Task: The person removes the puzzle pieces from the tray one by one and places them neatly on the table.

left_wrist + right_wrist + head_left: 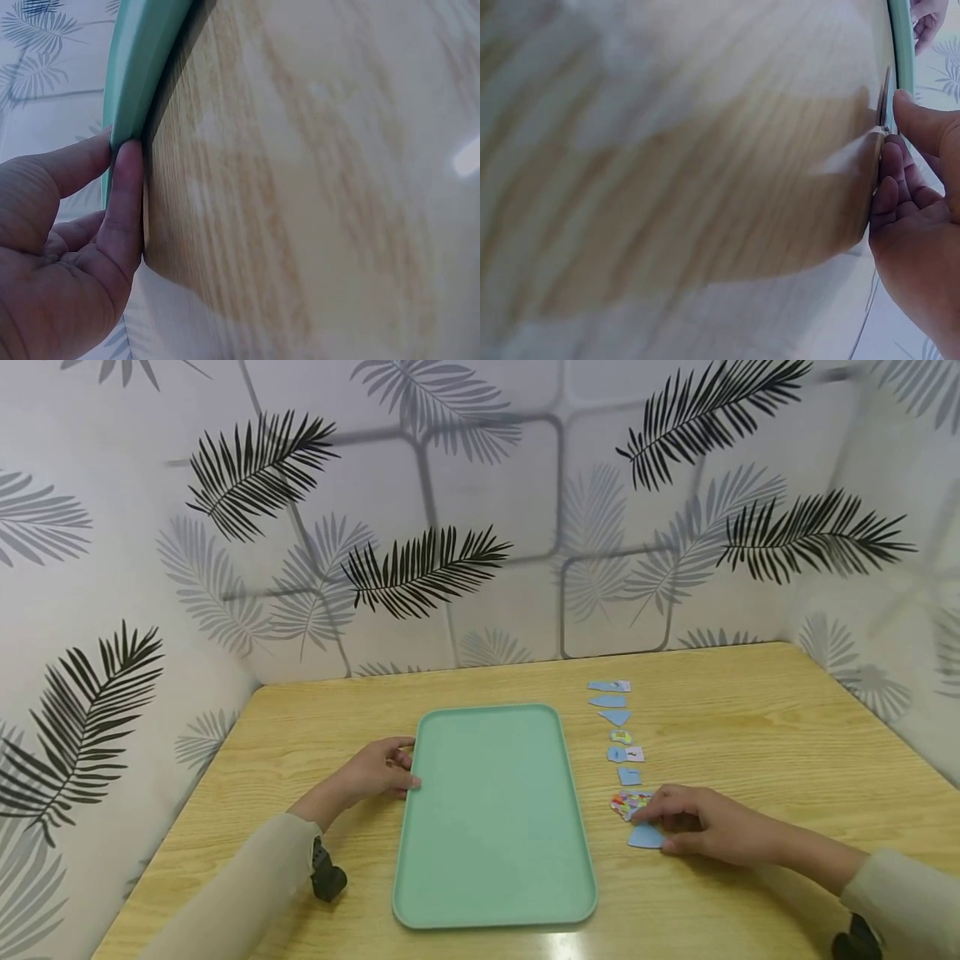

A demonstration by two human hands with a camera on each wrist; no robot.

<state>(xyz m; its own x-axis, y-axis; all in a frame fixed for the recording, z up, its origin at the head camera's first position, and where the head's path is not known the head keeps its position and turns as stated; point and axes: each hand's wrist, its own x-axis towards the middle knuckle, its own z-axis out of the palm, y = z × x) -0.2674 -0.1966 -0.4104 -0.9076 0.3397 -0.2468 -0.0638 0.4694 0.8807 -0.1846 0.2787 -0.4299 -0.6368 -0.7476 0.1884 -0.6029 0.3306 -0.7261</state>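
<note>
A pale green tray [491, 810] lies flat on the wooden table. At its left edge my left hand [382, 768] pinches the rim, thumb on one side and fingers on the other; the left wrist view shows this grip on the tray wall [142, 75]. To the right of the tray, my right hand [705, 827] pinches a light blue flat puzzle piece [645, 837] at the near end of a column of pieces. Its fingertips partly cover a multicoloured piece [624, 803]. In the right wrist view the thumb [922, 124] meets a thin piece edge.
Farther back in the column lie several small flat pieces, among them a blue and white one [626, 754], a yellowish one [621, 737] and a pointed blue one [616, 717]. The wooden table [750, 735] meets leaf-patterned walls [487, 593] at the back and sides.
</note>
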